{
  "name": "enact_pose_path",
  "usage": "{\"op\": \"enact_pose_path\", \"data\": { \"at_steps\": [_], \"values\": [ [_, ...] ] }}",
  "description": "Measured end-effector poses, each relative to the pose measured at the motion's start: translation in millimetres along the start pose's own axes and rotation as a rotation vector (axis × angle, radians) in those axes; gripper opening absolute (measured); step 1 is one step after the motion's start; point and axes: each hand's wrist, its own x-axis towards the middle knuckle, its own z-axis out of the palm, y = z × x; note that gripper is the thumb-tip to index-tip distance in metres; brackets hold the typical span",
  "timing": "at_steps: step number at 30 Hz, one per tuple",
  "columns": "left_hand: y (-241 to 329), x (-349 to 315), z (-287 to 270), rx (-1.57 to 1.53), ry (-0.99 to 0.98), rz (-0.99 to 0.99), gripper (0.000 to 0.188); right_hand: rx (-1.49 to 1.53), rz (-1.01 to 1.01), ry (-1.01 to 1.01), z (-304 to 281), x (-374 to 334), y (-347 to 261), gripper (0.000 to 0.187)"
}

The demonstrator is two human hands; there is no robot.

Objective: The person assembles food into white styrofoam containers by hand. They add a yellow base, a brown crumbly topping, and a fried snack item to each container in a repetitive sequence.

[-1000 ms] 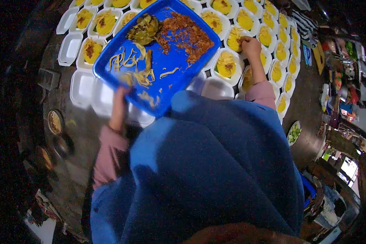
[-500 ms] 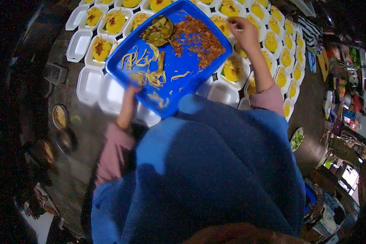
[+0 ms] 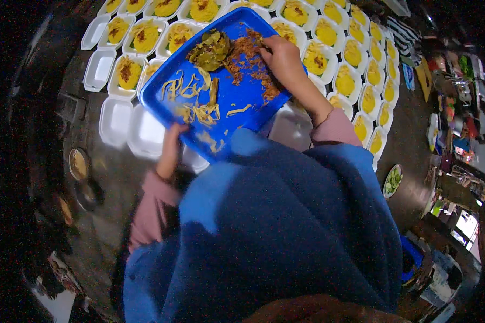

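My left hand (image 3: 173,142) is closed on the near-left rim of a blue plastic tray (image 3: 248,116), held tilted in front of me. On the tray lie brown shredded food (image 3: 242,62), a dark green leafy clump (image 3: 209,51) and pale yellowish strips (image 3: 203,113). Above the tray's right part, my right hand (image 3: 279,56) has its fingertips pinched together at the shredded food. The little it holds is mostly hidden by the fingers. Beyond the tray stand rows of white foam boxes with yellow rice (image 3: 345,81), some topped with brown shreds.
Bare white foam boxes (image 3: 116,119) sit left of the tray, and another foam box (image 3: 291,129) is partly under my right forearm. A round dish (image 3: 78,164) rests on the dark floor at left. To the right is a plate of green slices (image 3: 393,180).
My right hand has moved from above the boxes at the tray's right leftward and down to the shredded food. The tray sits slightly lower in view, with my left hand still gripping it.
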Motion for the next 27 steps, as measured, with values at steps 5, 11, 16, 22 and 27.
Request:
{"op": "enact_pose_path", "data": {
  "at_steps": [5, 11, 16, 22, 27],
  "values": [
    [-6.0, 3.9, -7.7, 0.022, -0.034, -0.005, 0.03, 0.676, 0.421, -0.138, -24.2, 12.3, 39.2, 0.026],
    [-2.3, 1.1, 2.5, -0.04, -0.039, 0.011, 0.03, 1.002, 0.727, 0.178, -58.6, 20.4, 166.4, 0.025],
    [-9.7, -5.2, -10.9, -0.047, 0.007, 0.03, 0.029, 0.229, 0.807, 0.218, -30.8, 14.6, 232.2, 0.024],
    [-5.8, -12.1, -2.2, -0.037, 0.038, 0.058, 0.024, -0.439, 0.563, 0.064, -29.6, 7.2, 269.1, 0.022],
    [7.1, -19.1, 2.1, -0.071, 0.03, 0.045, 0.021, -0.476, 0.561, -0.018, -29.8, 6.6, 264.2, 0.024]
  ]
}}
